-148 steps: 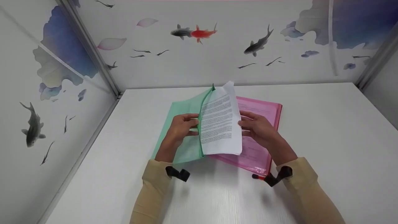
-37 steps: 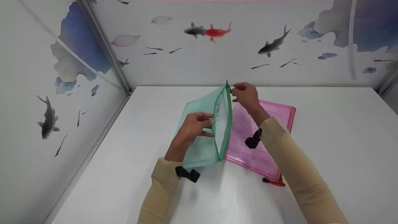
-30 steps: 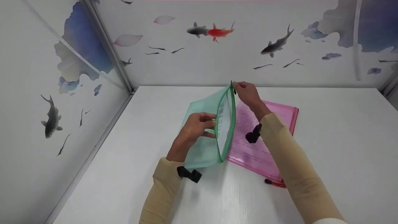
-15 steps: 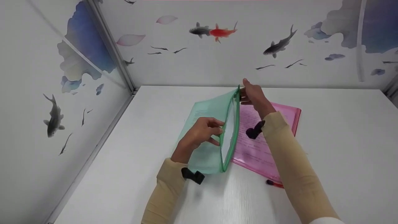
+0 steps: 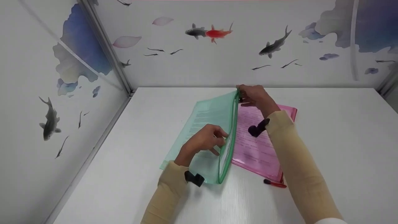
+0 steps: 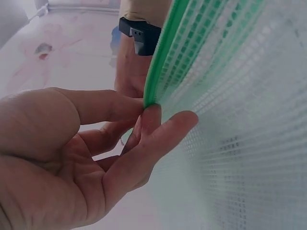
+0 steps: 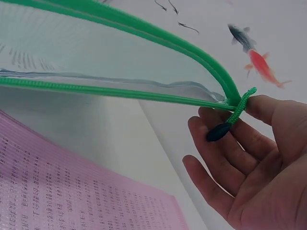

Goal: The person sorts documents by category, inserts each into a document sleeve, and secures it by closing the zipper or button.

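A translucent green mesh zipper bag [image 5: 208, 113] is held tilted above the table, its zippered mouth facing right and partly apart. My left hand [image 5: 205, 138] pinches the near lip of the mouth between thumb and fingers; the left wrist view shows the green zipper edge [image 6: 152, 86] in that pinch. At the far corner my right hand [image 5: 255, 95] pinches the zipper's end, where a green pull cord [image 7: 243, 106] with a dark tip hangs over the fingers. Printed white sheets [image 7: 120, 82] lie inside the bag, their edges showing in the right wrist view.
A pink mesh zipper bag [image 5: 255, 146] with printed pages lies flat on the white table [image 5: 124, 146], under and right of the green one. Its red pull cord [image 5: 276, 184] rests at the near right corner. A wall with painted fish [image 5: 217, 32] stands behind the table.
The sheets, sticking out of the green bag at first, are now inside. My right hand moved from the sheets to the far corner. The mouth has narrowed and its near end has come lower.
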`<state>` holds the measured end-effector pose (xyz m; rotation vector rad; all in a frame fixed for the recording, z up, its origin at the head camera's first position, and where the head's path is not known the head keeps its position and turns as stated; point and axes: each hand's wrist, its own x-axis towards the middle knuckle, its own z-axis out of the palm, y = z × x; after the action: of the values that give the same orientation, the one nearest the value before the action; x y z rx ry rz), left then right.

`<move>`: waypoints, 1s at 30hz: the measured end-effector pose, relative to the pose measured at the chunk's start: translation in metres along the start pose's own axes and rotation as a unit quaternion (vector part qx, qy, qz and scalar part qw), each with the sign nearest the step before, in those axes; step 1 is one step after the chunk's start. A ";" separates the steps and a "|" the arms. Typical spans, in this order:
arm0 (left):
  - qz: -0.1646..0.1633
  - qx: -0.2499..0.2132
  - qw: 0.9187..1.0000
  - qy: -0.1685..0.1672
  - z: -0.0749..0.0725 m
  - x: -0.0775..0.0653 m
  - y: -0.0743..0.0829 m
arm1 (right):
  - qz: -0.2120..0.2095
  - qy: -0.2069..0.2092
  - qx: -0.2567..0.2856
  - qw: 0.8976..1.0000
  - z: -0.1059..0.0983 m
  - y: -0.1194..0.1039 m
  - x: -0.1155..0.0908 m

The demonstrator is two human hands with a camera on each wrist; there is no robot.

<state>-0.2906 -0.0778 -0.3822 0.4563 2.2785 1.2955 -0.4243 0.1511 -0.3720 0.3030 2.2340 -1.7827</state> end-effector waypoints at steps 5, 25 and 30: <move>-0.011 0.005 1.000 -0.027 0.006 0.003 -0.003 | 0.005 -0.030 -0.017 0.999 -0.003 -0.004 -0.004; -0.028 0.020 0.999 0.031 0.030 0.021 -0.015 | -0.017 -0.031 -0.045 0.998 0.000 -0.016 -0.030; -0.003 -0.055 0.994 0.097 0.034 0.035 -0.011 | -0.014 -0.033 -0.057 0.998 -0.002 -0.020 -0.034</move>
<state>-0.3012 -0.0418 -0.4152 0.2965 2.3451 1.5127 -0.3995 0.1485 -0.3417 0.1871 2.2934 -1.6456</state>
